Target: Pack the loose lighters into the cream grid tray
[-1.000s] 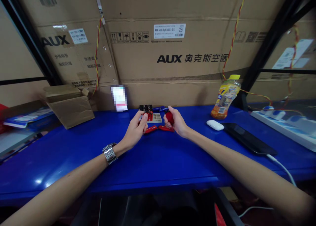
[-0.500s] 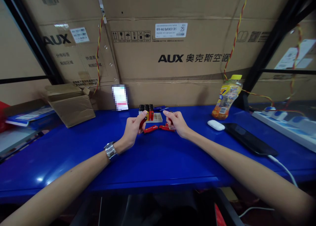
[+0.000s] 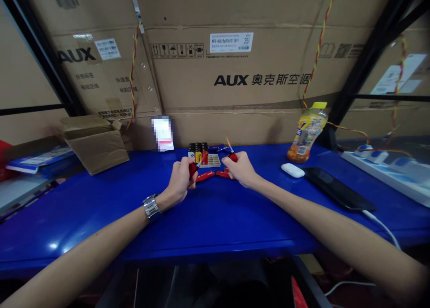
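Note:
My left hand (image 3: 179,179) is closed around a red lighter (image 3: 192,168), and a small pale streak shows at its top. Another red lighter (image 3: 232,156) is gripped in my right hand (image 3: 244,170), with an orange flame (image 3: 229,142) burning above it. Between and below the hands, a red lighter (image 3: 205,176) lies on the blue table, and a second loose red lighter (image 3: 221,174) is partly covered by my right fingers. Just beyond, a pale compartment tray (image 3: 215,161) holds several upright lighters (image 3: 199,154) at its left, white, yellow and red. Blue lighters (image 3: 217,148) lie behind it.
A lit phone (image 3: 163,133) leans on the large cardboard box (image 3: 188,88) at the back. An open carton (image 3: 97,146) stands left. To the right are a drink bottle (image 3: 305,135), a white earbud case (image 3: 293,170), a black phone (image 3: 337,189) on a cable and a power strip (image 3: 386,173).
A flame has appeared at the lighter in my right hand, and a pale streak at the left one. Both thumbs have pressed down. The hands stay in nearly the same place.

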Motion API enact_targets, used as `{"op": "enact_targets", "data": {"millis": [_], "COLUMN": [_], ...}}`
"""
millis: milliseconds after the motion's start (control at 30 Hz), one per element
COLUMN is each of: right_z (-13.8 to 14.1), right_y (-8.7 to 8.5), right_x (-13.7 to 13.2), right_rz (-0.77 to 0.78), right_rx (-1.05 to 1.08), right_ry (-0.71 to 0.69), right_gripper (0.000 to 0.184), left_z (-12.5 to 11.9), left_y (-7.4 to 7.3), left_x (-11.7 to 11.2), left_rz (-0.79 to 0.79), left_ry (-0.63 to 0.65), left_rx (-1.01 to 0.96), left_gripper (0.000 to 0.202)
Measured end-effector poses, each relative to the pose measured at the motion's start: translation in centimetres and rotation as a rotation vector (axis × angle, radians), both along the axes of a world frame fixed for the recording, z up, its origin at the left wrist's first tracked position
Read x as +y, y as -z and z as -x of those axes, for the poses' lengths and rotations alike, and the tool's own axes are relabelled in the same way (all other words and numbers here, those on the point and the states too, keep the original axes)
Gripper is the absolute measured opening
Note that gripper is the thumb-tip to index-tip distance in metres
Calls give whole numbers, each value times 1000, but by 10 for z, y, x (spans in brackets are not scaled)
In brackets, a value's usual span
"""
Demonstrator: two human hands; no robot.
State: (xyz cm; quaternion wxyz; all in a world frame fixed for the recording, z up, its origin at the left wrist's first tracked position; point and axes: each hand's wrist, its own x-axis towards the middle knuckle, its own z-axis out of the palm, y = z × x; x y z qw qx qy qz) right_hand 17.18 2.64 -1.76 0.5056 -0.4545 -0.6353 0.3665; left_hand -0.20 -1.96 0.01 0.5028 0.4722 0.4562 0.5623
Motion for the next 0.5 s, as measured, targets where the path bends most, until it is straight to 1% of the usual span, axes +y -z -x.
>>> {"op": "enact_targets", "data": {"millis": [167, 300, 400, 500], "right_z": [0, -1, -3, -5], "right_y": [1, 3, 1, -6], "right_x": [0, 2, 2, 4], "right_rz": [-3, 8, 57, 151], "right_rx": [9, 31, 121, 236], "right_ry": [-7, -20, -103, -252], "right_gripper": [29, 33, 41, 47], "left_z": [-1, 0, 3, 6], "left_y": [-1, -1, 1, 5], "left_x": [-1, -1, 1, 3], "left_rz": [10, 24, 6, -66], "left_ry": [3, 12, 21, 46], "left_rx": [4, 21, 55, 103], "left_gripper": [46, 55, 63, 62]}}
